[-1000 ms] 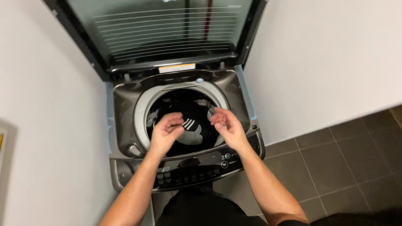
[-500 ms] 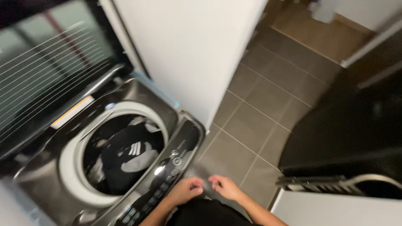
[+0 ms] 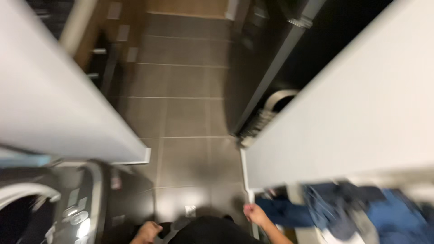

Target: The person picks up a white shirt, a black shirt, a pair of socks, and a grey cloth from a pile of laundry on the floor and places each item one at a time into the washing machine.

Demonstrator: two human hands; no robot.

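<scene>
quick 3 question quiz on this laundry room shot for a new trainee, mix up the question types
1. True or false: both hands are empty.
2. Which thing lies nearest the right hand? A) the blue clothes B) the washing machine C) the dark appliance
3. Fill in: the washing machine shows at the lower ___ of the view.

Key
1. True: the left hand and the right hand hold nothing, as far as the blur lets one tell.
2. A: the blue clothes lie just to the right of that hand, below the white wall.
3. Left, beside the tiled floor.
</scene>
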